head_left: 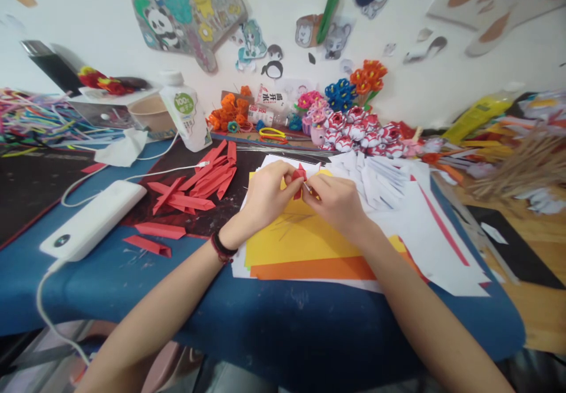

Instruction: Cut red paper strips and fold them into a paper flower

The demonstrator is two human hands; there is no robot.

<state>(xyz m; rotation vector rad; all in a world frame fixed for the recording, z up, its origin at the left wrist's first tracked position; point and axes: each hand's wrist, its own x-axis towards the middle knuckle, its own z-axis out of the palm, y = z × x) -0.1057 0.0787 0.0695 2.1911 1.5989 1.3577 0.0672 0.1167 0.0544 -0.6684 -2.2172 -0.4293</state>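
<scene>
Between my two hands is a small piece of folded red paper (pixel 299 176), pinched above the yellow sheets (pixel 305 233). My left hand (pixel 273 191) grips it with thumb and fingertips from the left. From the other side, my right hand (pixel 333 201) is closed at the paper, where a thin white strip or edge shows by the fingertips; whether that belongs to the red piece I cannot tell. Several folded red paper strips (pixel 212 177) lie in a pile to the left. To the right are many folded white paper strips (pixel 375 177) on white sheets (pixel 437 245).
A white power bank (pixel 92 220) with a cable lies at left, near a white bottle (pixel 183 113). Along the back are yellow-handled scissors (pixel 273 135), red-and-white paper flowers (pixel 358 130) and blue flowers (pixel 340 95). Brown sticks (pixel 517 163) lie at right.
</scene>
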